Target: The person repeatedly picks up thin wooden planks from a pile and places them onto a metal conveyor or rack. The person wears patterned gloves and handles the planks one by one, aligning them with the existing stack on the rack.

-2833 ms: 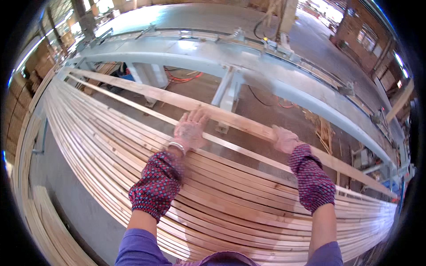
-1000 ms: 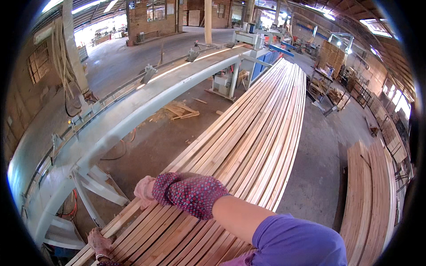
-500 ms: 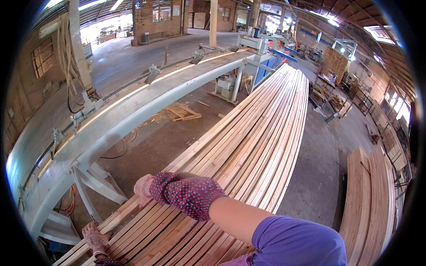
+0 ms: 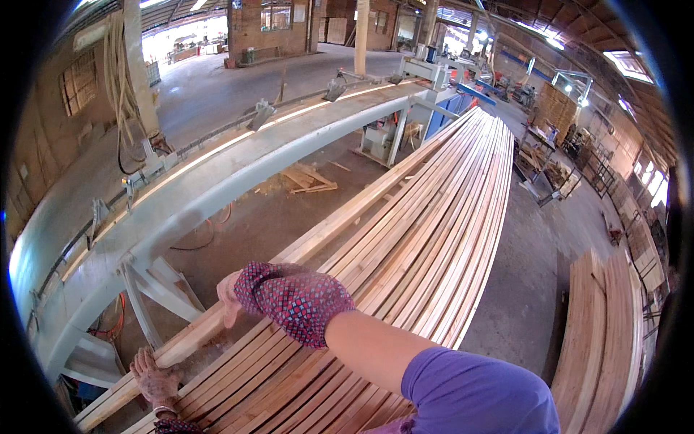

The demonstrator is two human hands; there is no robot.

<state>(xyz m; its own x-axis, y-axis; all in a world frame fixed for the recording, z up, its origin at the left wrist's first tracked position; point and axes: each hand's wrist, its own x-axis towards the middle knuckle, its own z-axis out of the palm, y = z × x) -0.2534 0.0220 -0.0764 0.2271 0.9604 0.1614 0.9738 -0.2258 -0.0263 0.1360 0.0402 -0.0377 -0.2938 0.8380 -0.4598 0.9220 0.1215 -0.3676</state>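
A long stack of narrow wooden strips (image 4: 405,246) runs away from me, fanned lengthwise. Along its left edge a few strips (image 4: 311,242) lie apart from the others, with a gap between. My right hand (image 4: 230,298), gloved and under a patterned sleeve cover, is closed over these outer strips, its fingertips hidden behind their side. Nearer to me, my left hand (image 4: 154,377) rests on the same strips with its fingers spread across them. A bracelet shows at the left wrist. My right arm crosses over the stack.
Left of the stack stands a long pale machine table (image 4: 217,188) with clamps and a lit strip along it. Wood offcuts (image 4: 311,178) and a hose lie on the floor beneath. Another wood stack (image 4: 596,340) is on the right. Machinery (image 4: 434,72) stands at the far end.
The outer strips have shifted left, away from the stack, opening a gap. Both hands moved with them, and the left hand's fingers are now more spread. The view has turned slightly.
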